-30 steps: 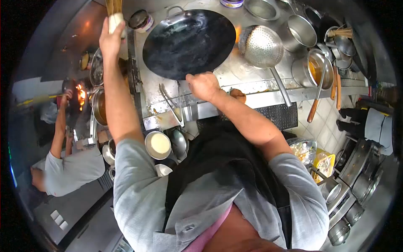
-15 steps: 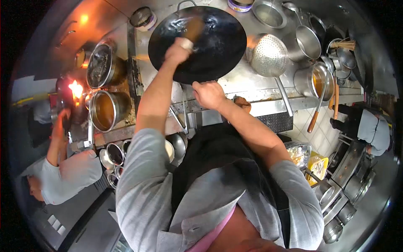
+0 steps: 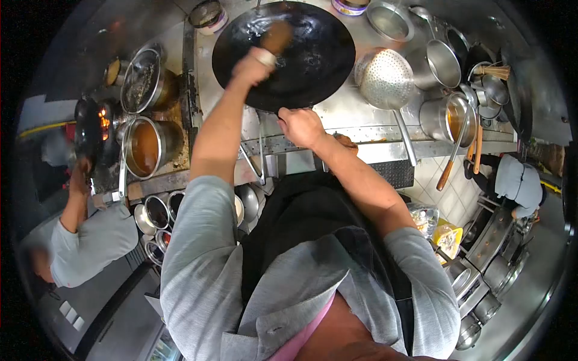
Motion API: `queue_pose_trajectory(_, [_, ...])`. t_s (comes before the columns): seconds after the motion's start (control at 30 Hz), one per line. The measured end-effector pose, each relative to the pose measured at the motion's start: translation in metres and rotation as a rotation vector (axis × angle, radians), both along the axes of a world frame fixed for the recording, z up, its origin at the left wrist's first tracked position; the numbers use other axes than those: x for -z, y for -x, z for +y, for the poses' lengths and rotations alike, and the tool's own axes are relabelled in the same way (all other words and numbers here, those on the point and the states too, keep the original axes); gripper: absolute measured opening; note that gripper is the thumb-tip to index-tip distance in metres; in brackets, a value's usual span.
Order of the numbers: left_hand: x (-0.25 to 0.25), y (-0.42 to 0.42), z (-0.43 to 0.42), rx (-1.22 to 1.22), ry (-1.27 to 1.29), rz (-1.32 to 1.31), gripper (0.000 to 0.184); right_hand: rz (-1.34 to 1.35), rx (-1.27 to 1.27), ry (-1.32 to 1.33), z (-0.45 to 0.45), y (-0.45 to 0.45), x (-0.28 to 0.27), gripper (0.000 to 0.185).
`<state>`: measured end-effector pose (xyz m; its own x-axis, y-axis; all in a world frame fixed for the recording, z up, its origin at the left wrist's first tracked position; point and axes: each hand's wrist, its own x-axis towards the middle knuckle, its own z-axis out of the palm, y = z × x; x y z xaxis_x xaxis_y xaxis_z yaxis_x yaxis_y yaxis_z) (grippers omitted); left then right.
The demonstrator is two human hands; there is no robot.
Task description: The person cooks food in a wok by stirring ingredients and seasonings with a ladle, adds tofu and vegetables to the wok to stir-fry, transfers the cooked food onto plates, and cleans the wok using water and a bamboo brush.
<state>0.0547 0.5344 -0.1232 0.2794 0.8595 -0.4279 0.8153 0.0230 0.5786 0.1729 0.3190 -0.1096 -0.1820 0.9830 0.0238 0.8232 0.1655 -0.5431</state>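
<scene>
Near the top centre sits a large black wok [image 3: 319, 57], wet and shiny inside. My left hand [image 3: 250, 70] is closed around the white-wrapped grip of a bristle brush [image 3: 277, 37], whose blurred brown bristles are over the wok's inner surface. At the wok's near edge, my right hand [image 3: 302, 127] is closed on it; the exact part gripped is hidden under the fingers. A perforated strainer [image 3: 385, 78] rests right of the wok, its handle towards me. Metal tongs [image 3: 261, 150] lie on the near side of the wok, below its rim.
On the left stand a pot of brown liquid [image 3: 145, 148] and a pot with a mesh strainer [image 3: 139, 81]. A co-worker [image 3: 96, 240] is beside a flame at far left. More pots and a ladle [image 3: 456, 147] are at right. Another person [image 3: 519, 185] is at far right.
My left hand and the brush have moved from the upper left, outside the wok, to inside it. My right hand stays at the near edge. The wok sits slightly higher in view.
</scene>
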Motion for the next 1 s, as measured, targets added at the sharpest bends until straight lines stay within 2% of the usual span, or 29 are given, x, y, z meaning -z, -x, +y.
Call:
queue_pose_trajectory(0.03, [0.006, -0.012, -0.028, 0.128, 0.136, -0.133, 0.065, -0.003, -0.004, -0.007, 0.000, -0.002, 0.003, 0.016])
queue_pose_trajectory(0.1, [-0.037, -0.017, -0.071, 0.361, 0.254, -0.109, 0.063, -0.017, -0.013, 0.003, 0.003, -0.006, 0.005, 0.016])
queue_pose_trajectory(0.17, [-0.033, 0.034, -0.050, 0.539, 0.150, -0.154, 0.065, -0.028, 0.002, 0.033, -0.002, -0.007, 0.003, 0.017])
queue_pose_trajectory(0.23, [0.045, 0.108, 0.047, 0.515, -0.285, 0.256, 0.058, -0.042, 0.016, 0.058, 0.000, -0.005, -0.007, 0.017])
queue_pose_trajectory(0.27, [-0.057, 0.088, 0.031, 0.272, -0.307, 0.607, 0.059, -0.034, 0.016, 0.063, 0.002, -0.004, -0.001, 0.018])
queue_pose_trajectory(0.33, [-0.059, 0.097, 0.073, -0.045, -0.511, 0.407, 0.063, -0.015, 0.032, 0.047, 0.001, -0.001, -0.009, 0.018])
queue_pose_trajectory(0.43, [-0.036, 0.066, 0.068, -0.257, -0.609, 0.106, 0.063, 0.010, 0.036, 0.033, -0.003, -0.003, -0.008, 0.017])
queue_pose_trajectory(0.5, [0.003, 0.023, 0.047, -0.181, -0.107, 0.127, 0.065, 0.024, 0.027, 0.014, -0.004, -0.004, -0.004, 0.017])
queue_pose_trajectory(0.53, [0.000, 0.000, 0.007, -0.021, -0.106, 0.162, 0.065, 0.023, 0.020, 0.001, -0.002, -0.006, -0.001, 0.017])
queue_pose_trajectory(0.57, [0.028, -0.012, -0.010, 0.148, 0.066, -0.098, 0.071, 0.023, 0.011, -0.009, -0.002, -0.008, 0.001, 0.017])
queue_pose_trajectory(0.63, [-0.024, -0.023, -0.064, 0.394, 0.260, -0.188, 0.074, 0.026, -0.003, -0.014, 0.000, -0.011, -0.001, 0.017])
queue_pose_trajectory(0.7, [-0.052, 0.017, -0.063, 0.445, 0.287, -0.195, 0.070, 0.026, 0.010, 0.006, -0.005, -0.011, -0.001, 0.018])
queue_pose_trajectory(0.77, [-0.012, 0.080, 0.012, 0.560, -0.104, 0.135, 0.060, 0.017, 0.024, 0.023, -0.003, -0.010, -0.006, 0.019])
queue_pose_trajectory(0.87, [-0.059, 0.092, 0.062, -0.009, -0.449, 0.425, 0.070, 0.040, 0.038, 0.040, -0.003, -0.009, -0.005, 0.019])
queue_pose_trajectory(0.97, [-0.043, 0.077, 0.071, -0.206, -0.580, 0.170, 0.070, 0.032, 0.050, 0.036, -0.004, -0.009, -0.005, 0.020])
queue_pose_trajectory(1.0, [0.007, 0.064, 0.079, -0.183, -0.541, 0.088, 0.068, 0.042, 0.051, 0.037, -0.004, -0.010, -0.003, 0.020])
